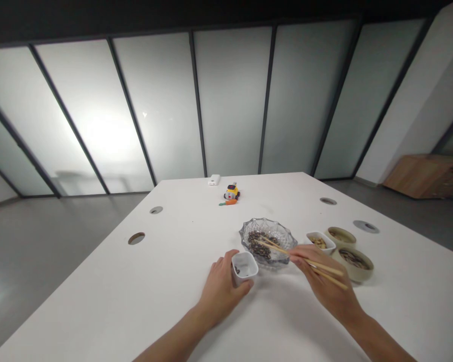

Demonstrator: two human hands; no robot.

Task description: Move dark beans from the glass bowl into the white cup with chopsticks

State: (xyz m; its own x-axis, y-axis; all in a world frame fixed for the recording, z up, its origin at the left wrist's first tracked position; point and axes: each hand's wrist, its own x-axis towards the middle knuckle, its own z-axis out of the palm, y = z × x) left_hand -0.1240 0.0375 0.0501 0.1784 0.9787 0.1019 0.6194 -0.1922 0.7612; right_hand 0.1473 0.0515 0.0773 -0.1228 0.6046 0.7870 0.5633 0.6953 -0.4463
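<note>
My left hand [223, 286] is wrapped round a small white square cup [245, 266], with a few dark bits at its bottom. In my right hand [326, 279] is a pair of wooden chopsticks [279, 249], held closed around their middle. Their tips reach into a scalloped clear glass bowl [289, 235] and touch the dark seeds [260, 248] heaped inside it. Whether a seed is pinched between the tips is too small to tell. The cup stands just in front of the bowl's near left rim.
Right of the glass bowl are a white square dish [330, 246] of yellowish pieces and two beige bowls [357, 274] with dry contents. Farther back lie a toy carrot [228, 202], a yellow toy car [231, 191] and a white box [214, 180]. The table [181, 266] has several round holes.
</note>
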